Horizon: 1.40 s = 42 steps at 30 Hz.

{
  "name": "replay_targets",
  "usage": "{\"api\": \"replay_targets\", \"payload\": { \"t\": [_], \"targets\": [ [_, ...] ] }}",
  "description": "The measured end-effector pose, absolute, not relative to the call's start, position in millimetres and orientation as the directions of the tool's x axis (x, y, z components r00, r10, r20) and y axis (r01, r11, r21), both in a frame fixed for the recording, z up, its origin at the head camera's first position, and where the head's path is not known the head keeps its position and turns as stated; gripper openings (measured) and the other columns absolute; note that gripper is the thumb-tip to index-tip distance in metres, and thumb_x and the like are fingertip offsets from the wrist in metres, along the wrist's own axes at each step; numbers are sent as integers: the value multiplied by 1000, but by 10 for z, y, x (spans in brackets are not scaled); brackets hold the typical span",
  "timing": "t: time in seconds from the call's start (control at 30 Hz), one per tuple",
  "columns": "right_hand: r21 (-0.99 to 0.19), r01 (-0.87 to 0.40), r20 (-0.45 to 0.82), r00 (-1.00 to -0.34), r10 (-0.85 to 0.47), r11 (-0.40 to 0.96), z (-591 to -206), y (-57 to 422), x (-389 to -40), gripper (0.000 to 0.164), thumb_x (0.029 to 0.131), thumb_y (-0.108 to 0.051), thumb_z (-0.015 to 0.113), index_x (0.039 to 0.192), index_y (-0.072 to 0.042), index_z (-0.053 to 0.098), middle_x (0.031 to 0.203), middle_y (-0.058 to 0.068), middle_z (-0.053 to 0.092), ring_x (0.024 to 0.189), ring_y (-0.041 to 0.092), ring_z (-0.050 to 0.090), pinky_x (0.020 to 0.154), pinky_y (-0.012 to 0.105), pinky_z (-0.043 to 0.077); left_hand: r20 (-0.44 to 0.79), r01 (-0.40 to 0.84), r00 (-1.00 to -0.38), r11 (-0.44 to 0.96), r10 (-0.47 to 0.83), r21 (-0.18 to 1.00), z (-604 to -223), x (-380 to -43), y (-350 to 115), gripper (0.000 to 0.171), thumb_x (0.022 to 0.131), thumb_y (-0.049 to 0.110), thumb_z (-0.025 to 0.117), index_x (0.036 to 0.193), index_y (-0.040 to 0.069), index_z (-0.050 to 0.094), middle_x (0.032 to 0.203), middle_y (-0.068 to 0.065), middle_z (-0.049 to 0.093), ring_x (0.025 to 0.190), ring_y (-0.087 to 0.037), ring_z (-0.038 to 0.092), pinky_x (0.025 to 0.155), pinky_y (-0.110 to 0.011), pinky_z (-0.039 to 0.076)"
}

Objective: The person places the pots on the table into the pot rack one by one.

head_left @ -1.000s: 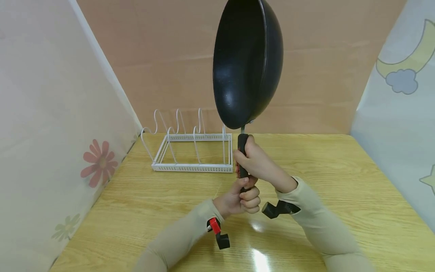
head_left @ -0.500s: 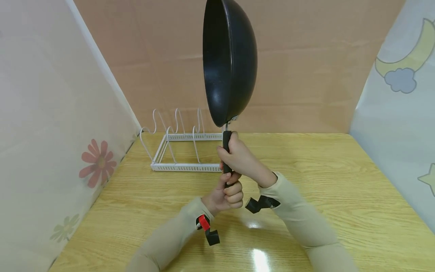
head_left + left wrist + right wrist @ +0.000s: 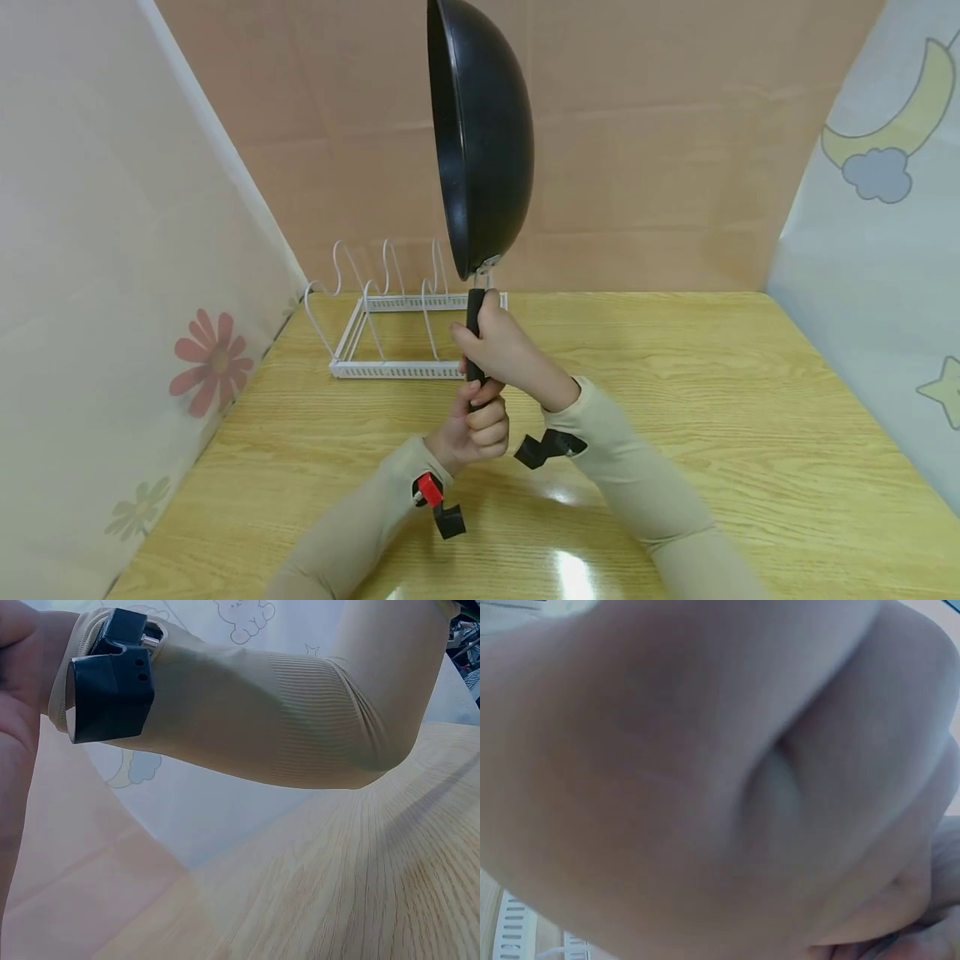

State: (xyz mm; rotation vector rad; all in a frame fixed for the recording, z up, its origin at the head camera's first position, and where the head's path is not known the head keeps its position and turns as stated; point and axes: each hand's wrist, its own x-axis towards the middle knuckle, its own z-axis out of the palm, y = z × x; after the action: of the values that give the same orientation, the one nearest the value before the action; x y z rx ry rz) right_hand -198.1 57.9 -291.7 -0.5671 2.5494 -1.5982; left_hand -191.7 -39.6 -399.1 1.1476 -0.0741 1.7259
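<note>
A black wok (image 3: 495,142) with a deep round bowl stands upright in the air, its handle (image 3: 475,310) pointing down and its open side facing left. My right hand (image 3: 513,346) grips the upper part of that handle, thumb across it. Just below, my left hand (image 3: 474,429) wraps its fingers round the handle's lower end. The right wrist view is filled by the back of my right hand (image 3: 705,780), blurred and close. In the left wrist view the other arm's sleeve (image 3: 225,712) crosses the picture; the wok is out of sight there.
Behind the hands, a white wire rack (image 3: 397,369) with several upright loops stands on the wooden table (image 3: 712,433); the hands and handle overlap its right end. A brown backdrop (image 3: 637,167) closes off the back. Patterned panels (image 3: 847,275) flank both sides.
Both hands have moved left with the wok, bringing it in front of the rack's right end. The wok has turned so that less of its inside and more of its outside shows.
</note>
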Motion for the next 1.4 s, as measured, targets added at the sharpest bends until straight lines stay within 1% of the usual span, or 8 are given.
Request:
{"api": "replay_targets", "payload": {
  "t": [0.17,0.27,0.5,0.73,0.83,1.03,1.23,1.4],
  "targets": [
    [-892,-264,122,-922,-368,367,-2955,513,-2002,44,102,-16,54,125,9,27,60,8,60,46,17,59,49,28,48,726,-778,-26,-470,687,417,-4016,-1934,-455,32,107,30,46,80,17,34,55,5,30,43,-8,27,40,-24,22],
    [-901,-256,117,-920,-374,350,-2989,484,-2011,44,102,-17,55,125,9,27,60,9,61,46,17,59,48,28,48,725,-788,-34,-465,687,403,-4034,-1928,-494,33,107,29,47,79,17,33,54,5,30,42,-8,27,40,-24,22],
    [-898,-280,144,-917,-372,340,-3075,432,-2011,37,100,-19,57,114,7,34,63,10,62,47,19,60,45,29,47,720,-778,-54,-481,692,404,-4092,-1906,-553,35,106,29,47,78,17,31,53,5,31,40,-7,26,38,-24,23],
    [-889,-272,132,-923,-363,369,-3169,371,-2012,45,101,-23,58,118,8,31,61,8,63,47,19,61,46,29,48,744,-798,-33,-466,667,382,-4180,-1906,-592,35,107,28,44,77,16,31,53,5,30,39,-7,26,38,-24,23],
    [-887,-271,127,-922,-366,374,-3198,346,-2011,44,101,-23,58,117,8,31,60,7,63,47,19,61,48,29,49,749,-800,-32,-466,662,378,-4210,-1903,-611,34,107,27,44,77,16,31,53,5,30,39,-7,26,37,-23,23],
    [-899,-247,106,-924,-368,361,-3270,330,-2002,43,101,-24,58,117,5,31,61,8,62,47,19,60,49,28,48,727,-790,-57,-476,684,386,-4261,-1878,-634,34,106,26,45,76,16,31,51,6,30,37,-6,24,34,-24,21],
    [-903,-251,114,-923,-368,348,-3338,308,-1994,42,101,-22,57,116,7,31,61,8,62,46,16,59,47,27,47,719,-801,-81,-475,690,365,-4324,-1853,-665,34,106,24,45,76,16,31,51,6,29,36,-6,23,34,-23,20],
    [-880,-276,133,-925,-356,387,-3373,269,-2001,44,100,-24,58,116,8,33,61,7,58,46,15,55,47,26,44,718,-799,-82,-476,691,367,-4349,-1851,-690,33,106,23,45,76,16,32,51,7,29,36,-5,23,33,-22,20]
  ]
}}
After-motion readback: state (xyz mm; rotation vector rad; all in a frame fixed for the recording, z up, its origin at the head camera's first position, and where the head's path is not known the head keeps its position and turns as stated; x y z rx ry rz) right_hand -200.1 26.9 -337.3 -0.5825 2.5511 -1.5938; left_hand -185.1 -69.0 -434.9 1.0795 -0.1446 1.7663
